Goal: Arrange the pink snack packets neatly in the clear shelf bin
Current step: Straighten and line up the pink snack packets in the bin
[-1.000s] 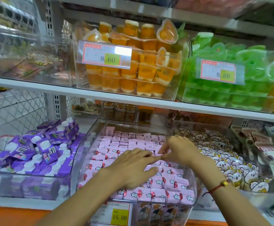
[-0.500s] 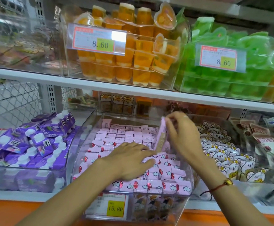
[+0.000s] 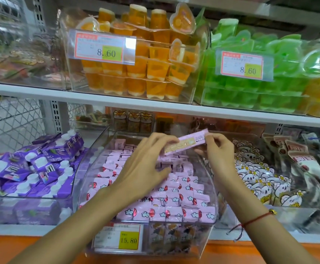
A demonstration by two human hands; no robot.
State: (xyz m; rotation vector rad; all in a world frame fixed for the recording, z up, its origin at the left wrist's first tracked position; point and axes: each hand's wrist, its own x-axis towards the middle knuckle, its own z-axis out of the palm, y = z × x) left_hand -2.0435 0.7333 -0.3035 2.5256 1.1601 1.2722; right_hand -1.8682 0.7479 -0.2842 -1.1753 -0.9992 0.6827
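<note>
Packet lifted clear, waiting for a slot

Packet (image 3: 186, 142) held over the bin (image 3: 208, 191) by both hands: the left hand (image 3: 145, 168) pinches its lower-left end with fingertips while the thumb hangs loose below, and the right hand (image 3: 219, 151) pinches the upper-right end. It lies tilted, back face up, above the rear rows of pink packets (image 3: 174, 199).

Judged from this, the step in hand is placing one loose packet back into line. Below the hands, the front rows lie flat and fairly even; the rows beneath the fingers look more jumbled. The next move seems to call for turning the packet to match its neighbours, picture side up, then lowering it into a gap without disturbing the rows under the left palm.

Readable writing: the tag (image 3: 117, 238) on the bin front, near the left wrist, shows 15.80. Above the hands, the tag (image 3: 103, 46) on the orange jelly cups (image 3: 151, 73) reads 8.60, and the tag (image 3: 244, 65) on the green cups (image 3: 281, 88), above the right hand, also reads 8.60. Print on the packet's back is too small to read.
</note>
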